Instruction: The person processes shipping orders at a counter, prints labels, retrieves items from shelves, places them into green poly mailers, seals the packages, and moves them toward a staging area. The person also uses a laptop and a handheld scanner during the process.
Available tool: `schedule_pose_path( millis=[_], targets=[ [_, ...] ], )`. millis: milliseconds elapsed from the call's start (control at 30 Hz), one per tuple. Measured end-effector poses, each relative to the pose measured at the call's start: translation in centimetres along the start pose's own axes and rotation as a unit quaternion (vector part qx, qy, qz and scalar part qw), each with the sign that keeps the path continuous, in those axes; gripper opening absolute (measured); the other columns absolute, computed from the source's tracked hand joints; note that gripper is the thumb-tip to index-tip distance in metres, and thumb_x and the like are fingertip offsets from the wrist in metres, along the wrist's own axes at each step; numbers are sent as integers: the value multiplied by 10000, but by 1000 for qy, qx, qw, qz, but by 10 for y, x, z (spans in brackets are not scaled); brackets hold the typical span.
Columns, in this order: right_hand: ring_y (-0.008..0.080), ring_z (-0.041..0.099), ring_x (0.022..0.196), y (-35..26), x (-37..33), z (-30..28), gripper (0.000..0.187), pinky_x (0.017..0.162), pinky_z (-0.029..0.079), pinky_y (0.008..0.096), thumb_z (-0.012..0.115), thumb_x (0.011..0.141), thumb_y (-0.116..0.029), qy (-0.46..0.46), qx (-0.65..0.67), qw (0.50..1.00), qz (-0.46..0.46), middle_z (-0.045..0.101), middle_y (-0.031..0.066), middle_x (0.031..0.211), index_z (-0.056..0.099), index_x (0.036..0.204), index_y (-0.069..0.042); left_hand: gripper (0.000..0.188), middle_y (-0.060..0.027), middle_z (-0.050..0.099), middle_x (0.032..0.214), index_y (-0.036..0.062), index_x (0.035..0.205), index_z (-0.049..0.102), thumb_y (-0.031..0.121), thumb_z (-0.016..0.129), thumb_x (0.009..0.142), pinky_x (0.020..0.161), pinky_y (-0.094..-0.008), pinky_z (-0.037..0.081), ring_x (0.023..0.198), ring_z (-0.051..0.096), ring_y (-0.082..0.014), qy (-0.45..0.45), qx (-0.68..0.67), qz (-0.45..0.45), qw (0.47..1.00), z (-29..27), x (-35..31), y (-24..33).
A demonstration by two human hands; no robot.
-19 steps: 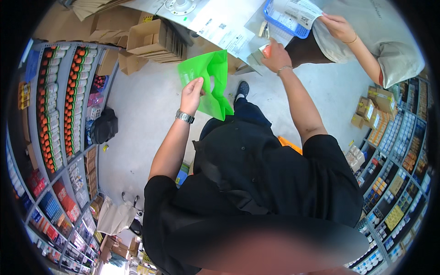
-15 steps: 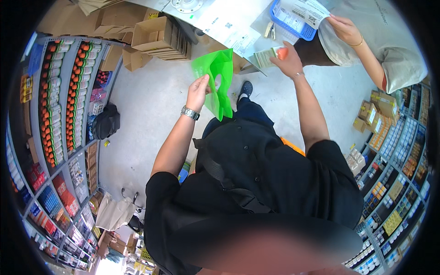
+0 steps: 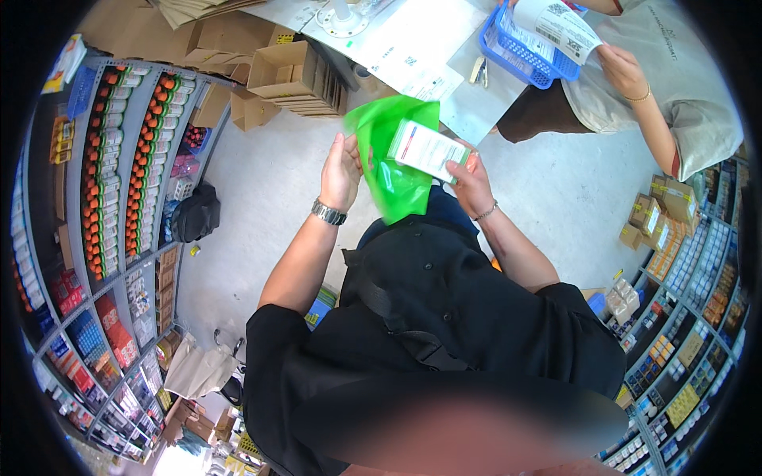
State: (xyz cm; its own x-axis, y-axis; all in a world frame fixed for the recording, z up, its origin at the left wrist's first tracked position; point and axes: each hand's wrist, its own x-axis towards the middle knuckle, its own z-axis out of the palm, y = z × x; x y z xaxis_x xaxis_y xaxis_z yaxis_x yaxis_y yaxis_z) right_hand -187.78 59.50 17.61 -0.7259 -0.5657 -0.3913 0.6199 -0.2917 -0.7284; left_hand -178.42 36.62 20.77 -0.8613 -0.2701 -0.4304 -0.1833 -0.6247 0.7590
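A bright green plastic bag (image 3: 381, 186) hangs at my left hand (image 3: 342, 170), whose fingers close on its left edge. My right hand (image 3: 471, 184) grips a small white box (image 3: 427, 149) with a printed face and an orange end, thumb on top. The box is tilted, and its far-left end lies against the green plastic near the bag's upper part. Whether that end is inside the bag's mouth I cannot tell. Both hands are in front of my body, below the table's edge.
Ahead is a white table (image 3: 468, 95) with papers and a blue basket (image 3: 516, 55). At the right, a co-worker's hand (image 3: 623, 73) holds a printed sheet (image 3: 556, 32). Cardboard boxes (image 3: 290, 71) stand far left; stocked shelves (image 3: 127, 174) line the left side, more the right. A black backpack (image 3: 195, 213) sits by the left shelves.
My right hand has come from the table edge down and left, bringing the white box to the green bag. The bag is spread wider and has shifted slightly right.
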Motion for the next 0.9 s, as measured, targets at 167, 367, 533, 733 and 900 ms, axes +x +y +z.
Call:
schedule_pose_path(
  millis=[167, 367, 533, 733, 900],
  targets=[
    [249, 514, 1089, -20, -9, 32, 614, 952, 413, 346, 752, 736, -128, -76, -529, 826, -178, 507, 112, 1143, 426, 1252, -66, 520, -70, 621, 1059, -22, 1171, 579, 425, 372, 1004, 821, -255, 429, 914, 559, -131, -14, 265, -65, 962, -5, -8, -3],
    [317, 534, 1059, 28, 6, 24, 630, 912, 436, 379, 770, 705, -215, -8, -492, 852, -182, 514, 163, 1119, 454, 1225, -52, 459, -4, 563, 802, -19, 1028, 593, 403, 417, 998, 679, -262, 399, 716, 472, -106, 19, 259, 109, 959, 22, -40, 17],
    [275, 572, 1014, -16, 3, 46, 569, 850, 472, 364, 740, 761, -222, -27, -533, 822, -200, 533, 128, 1128, 461, 1230, -61, 470, -55, 612, 857, -22, 1031, 612, 396, 401, 1002, 721, -269, 426, 756, 511, -117, 66, 304, 74, 948, -4, -35, 30],
    [260, 560, 1043, 22, 14, 58, 514, 885, 459, 355, 661, 852, -234, -53, -331, 942, 14, 567, 156, 1147, 432, 1248, 0, 475, -101, 633, 996, -69, 1099, 584, 378, 466, 986, 840, -296, 448, 923, 574, -174, 3, 368, 137, 920, 19, -56, 44],
    [297, 552, 1084, 69, 62, 47, 557, 937, 423, 377, 650, 842, -298, -294, -594, 735, -145, 566, 157, 1211, 469, 1276, 1, 531, -167, 591, 1210, -79, 1233, 524, 386, 479, 980, 980, -290, 390, 1128, 534, -199, -14, 294, 115, 949, 28, -53, 21]
  ],
)
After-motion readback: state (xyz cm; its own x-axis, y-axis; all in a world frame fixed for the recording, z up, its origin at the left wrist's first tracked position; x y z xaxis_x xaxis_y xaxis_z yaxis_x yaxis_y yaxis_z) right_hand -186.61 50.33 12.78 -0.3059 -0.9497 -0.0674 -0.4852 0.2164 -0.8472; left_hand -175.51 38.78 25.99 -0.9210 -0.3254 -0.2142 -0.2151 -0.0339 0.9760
